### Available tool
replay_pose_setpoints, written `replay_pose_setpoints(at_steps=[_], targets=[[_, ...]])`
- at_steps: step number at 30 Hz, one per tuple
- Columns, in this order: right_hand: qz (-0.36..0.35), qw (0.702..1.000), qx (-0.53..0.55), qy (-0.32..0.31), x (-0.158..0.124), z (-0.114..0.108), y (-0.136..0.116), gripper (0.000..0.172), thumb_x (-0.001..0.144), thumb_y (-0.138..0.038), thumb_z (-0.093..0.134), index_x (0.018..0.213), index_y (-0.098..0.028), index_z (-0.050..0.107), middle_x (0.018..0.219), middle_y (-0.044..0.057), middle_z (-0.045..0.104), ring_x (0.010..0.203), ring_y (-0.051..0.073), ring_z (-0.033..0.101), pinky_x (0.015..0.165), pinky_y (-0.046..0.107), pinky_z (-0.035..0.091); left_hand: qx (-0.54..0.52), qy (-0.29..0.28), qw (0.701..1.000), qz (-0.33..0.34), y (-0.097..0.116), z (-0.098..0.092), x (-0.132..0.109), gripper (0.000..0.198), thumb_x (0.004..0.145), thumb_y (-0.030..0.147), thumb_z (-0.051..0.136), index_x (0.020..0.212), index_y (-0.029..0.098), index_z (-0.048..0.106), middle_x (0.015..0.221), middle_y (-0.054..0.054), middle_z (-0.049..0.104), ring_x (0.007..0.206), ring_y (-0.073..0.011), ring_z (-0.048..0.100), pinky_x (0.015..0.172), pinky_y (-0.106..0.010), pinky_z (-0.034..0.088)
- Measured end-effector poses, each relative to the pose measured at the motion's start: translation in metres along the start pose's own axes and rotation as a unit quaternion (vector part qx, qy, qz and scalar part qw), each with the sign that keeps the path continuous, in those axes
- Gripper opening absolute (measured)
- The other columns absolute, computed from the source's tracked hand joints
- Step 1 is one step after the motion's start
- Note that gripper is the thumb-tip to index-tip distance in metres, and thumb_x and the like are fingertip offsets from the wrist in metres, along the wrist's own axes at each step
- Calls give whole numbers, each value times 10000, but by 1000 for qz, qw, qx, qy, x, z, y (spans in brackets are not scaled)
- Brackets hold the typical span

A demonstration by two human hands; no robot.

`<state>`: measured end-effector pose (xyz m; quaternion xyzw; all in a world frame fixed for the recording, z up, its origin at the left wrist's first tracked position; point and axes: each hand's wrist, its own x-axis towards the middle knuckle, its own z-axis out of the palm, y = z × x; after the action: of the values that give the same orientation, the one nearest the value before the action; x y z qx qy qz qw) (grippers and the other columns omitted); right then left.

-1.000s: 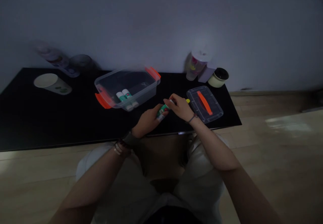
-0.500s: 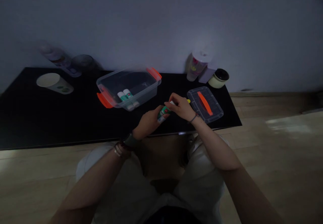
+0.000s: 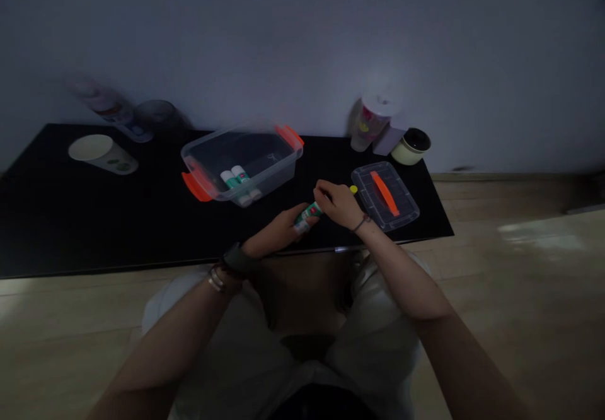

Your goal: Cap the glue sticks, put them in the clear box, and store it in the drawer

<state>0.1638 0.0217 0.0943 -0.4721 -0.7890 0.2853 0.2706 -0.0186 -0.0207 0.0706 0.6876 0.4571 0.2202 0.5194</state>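
Three glue sticks in all: two glue sticks [image 3: 235, 179] lying in one clear plastic box [image 3: 250, 155] with two orange clips [image 3: 196, 188], and one green-labelled glue stick [image 3: 309, 212] gripped over the black table [image 3: 142, 218] between the closed left hand [image 3: 276, 231] and closed right hand [image 3: 338, 204]. One orange-handled lid [image 3: 385, 196] lies just beside the right hand. Changed since the earlier frame: the right hand's fingers have slid over the stick's upper end, hiding its white tip.

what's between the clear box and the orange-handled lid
The head view shows a green-labelled glue stick held by the left hand and right hand, plus a small yellow object.
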Motion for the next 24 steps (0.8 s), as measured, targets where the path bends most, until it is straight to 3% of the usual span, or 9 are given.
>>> replay_pose_setpoints(at_steps=[2,5,8,12,17,21,24], targets=[[32,999,-31,4,2,1,-1,228,938,-290,471,725,-213,500,622,-32,480,574,118,461,603,267,267,121,54,991,-19,-1,3,2,364,946,510,508,1102,186,564,778,-46,645,641,-184,616,586,-267,420],[69,996,-49,10,3,4,-1,252,954,-327,479,734,-209,517,627,-32,487,585,119,477,607,263,269,240,86,967,-10,-4,4,5,376,954,478,494,1189,195,570,978,-109,701,862,-268,691,704,-323,484],[58,998,-16,12,1,6,3,314,951,-459,516,763,-208,531,635,-38,493,596,115,477,607,251,290,240,96,964,68,-10,4,7,378,959,471,474,1174,182,589,1109,-135,683,1006,-275,670,855,-374,514],[-15,993,110,40,-3,4,8,389,966,-582,459,895,-209,542,701,-36,525,630,113,490,618,240,346,199,155,960,121,-11,-7,7,342,929,437,528,1122,167,612,1071,-114,675,991,-253,649,900,-391,515],[-21,978,181,106,-4,-2,9,453,1020,-603,301,1011,-211,528,699,-38,516,615,110,488,628,245,379,116,328,935,73,7,-58,19,308,909,390,598,1141,189,568,1079,-66,678,1005,-218,640,940,-367,503],[-24,985,145,92,-5,-6,11,460,1020,-611,301,999,-210,526,702,-40,511,612,104,494,624,244,371,21,380,923,57,10,-111,42,337,912,218,617,1190,110,461,1134,-106,639,1003,-154,616,966,-338,494],[-30,990,112,83,-5,-7,14,444,1024,-595,309,1004,-210,530,714,-38,513,628,108,508,629,245,364,79,359,930,2,-1,-137,58,555,869,172,676,1305,84,344,1053,-77,632,877,-125,598,882,-330,521]])
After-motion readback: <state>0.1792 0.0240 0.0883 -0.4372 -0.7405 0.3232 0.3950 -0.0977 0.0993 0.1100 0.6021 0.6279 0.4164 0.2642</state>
